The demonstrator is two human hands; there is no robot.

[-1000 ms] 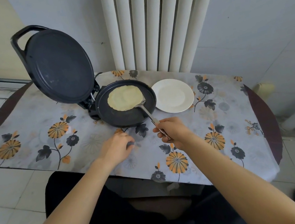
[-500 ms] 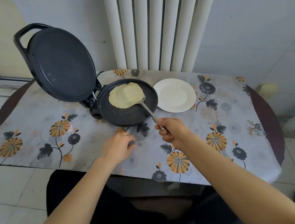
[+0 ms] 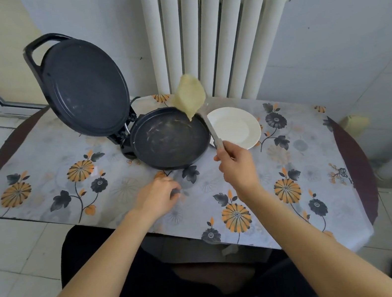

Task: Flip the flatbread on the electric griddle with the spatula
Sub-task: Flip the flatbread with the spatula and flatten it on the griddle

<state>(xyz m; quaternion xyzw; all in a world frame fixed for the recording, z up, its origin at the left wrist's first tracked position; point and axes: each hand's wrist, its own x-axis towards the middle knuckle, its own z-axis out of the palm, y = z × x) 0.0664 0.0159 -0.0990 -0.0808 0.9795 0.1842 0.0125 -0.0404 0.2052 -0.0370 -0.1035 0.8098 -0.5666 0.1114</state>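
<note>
Mid-flip here. Right hand (image 3: 236, 164) wrapped tight round the near end of the spatula (image 3: 212, 129) handle, blade end tipped up and away, probably to let the bread roll over instead of sliding off flat. Flatbread (image 3: 188, 96) up in the air, hanging off the far end of the blade, tilted nearly on edge above the far right rim of the electric griddle (image 3: 171, 138). Can't tell whether touching the blade or already free of it.

Griddle plate bare, only pale floury streaks on it, so plenty of room to land. Lid (image 3: 86, 91) propped open on the hinge to the far left, well out of the swing path. White plate (image 3: 234, 127) parked just right of the griddle, touching or nearly, likely waiting for finished bread.

Left hand (image 3: 157, 197) resting on the flowered tablecloth (image 3: 63, 177) near the front of the griddle, fingers curled loosely, holding nothing visible, looks like bracing and keeping clear of the hot plate.

Risk as judged: bread sits off to the right edge, so could land half on the rim or folded
</note>
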